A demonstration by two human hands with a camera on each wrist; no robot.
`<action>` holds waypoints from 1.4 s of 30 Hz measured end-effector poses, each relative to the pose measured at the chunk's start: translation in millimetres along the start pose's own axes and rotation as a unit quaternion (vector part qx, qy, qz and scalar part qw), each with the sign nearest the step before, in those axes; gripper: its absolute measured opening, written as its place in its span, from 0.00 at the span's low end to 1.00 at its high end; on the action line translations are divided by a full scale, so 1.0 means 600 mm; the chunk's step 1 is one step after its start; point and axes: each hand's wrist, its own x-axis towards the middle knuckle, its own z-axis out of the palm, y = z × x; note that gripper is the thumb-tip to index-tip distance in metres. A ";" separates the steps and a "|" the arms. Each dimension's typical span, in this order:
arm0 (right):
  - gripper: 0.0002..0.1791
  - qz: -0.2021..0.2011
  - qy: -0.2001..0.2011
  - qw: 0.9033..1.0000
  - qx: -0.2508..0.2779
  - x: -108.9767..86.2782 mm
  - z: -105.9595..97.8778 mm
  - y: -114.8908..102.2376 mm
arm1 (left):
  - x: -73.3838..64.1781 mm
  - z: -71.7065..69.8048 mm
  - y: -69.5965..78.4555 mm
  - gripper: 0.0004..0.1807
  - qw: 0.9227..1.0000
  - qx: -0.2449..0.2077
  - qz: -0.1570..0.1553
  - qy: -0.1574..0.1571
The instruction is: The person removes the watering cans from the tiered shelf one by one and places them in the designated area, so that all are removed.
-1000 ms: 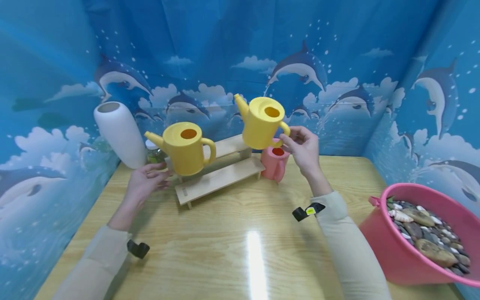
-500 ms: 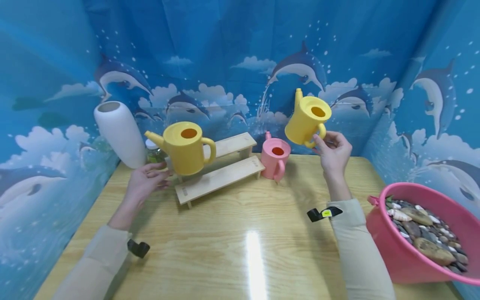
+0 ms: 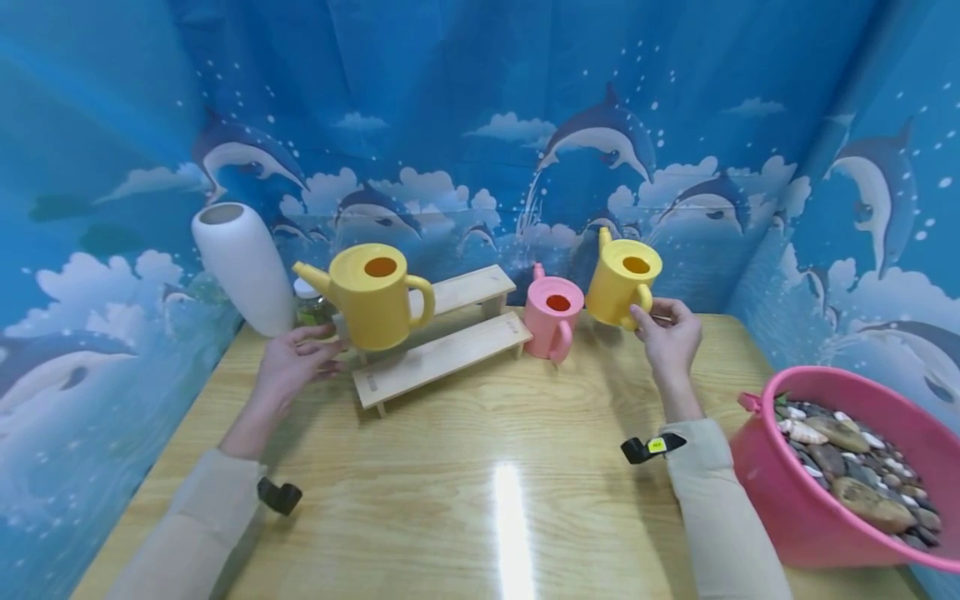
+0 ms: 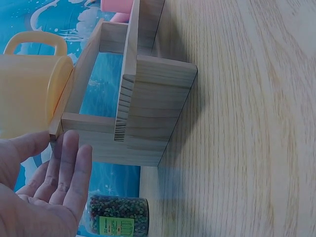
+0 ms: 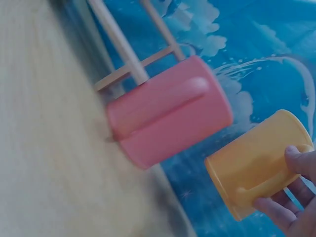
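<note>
My right hand pinches the handle of a small yellow watering can, thumb on one side and fingers on the other. In the right wrist view the can is apart from the tabletop, beside a pink watering can that stands on the table. Another yellow watering can stands on the upper step of a two-step wooden stand, spout to the left. My left hand is at the stand's left end; in the left wrist view its fingers stretch out right by the upper board's end.
A tall white vase stands at the back left, with a lidded jar of small dark beads beside it. A pink bucket of stones and shells is at the right. A dolphin-printed curtain closes off the back and sides.
My right hand has carried the yellow watering can rightward from above the pink can, then lowered it towards the table right of it. The left hand has stayed in place.
</note>
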 end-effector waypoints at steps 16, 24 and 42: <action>0.21 0.053 -0.058 0.995 -0.053 -0.015 0.006 0.074 | -0.003 0.000 -0.005 0.33 0.999 -0.026 0.022 -0.005; 0.23 0.039 -0.055 0.996 -0.067 -0.023 0.007 0.076 | 0.000 0.000 -0.006 0.34 1.000 -0.027 0.012 -0.003; 0.24 -0.100 -0.191 0.976 0.022 -0.086 0.079 -0.079 | -0.006 -0.001 -0.001 0.34 0.999 -0.029 0.018 -0.008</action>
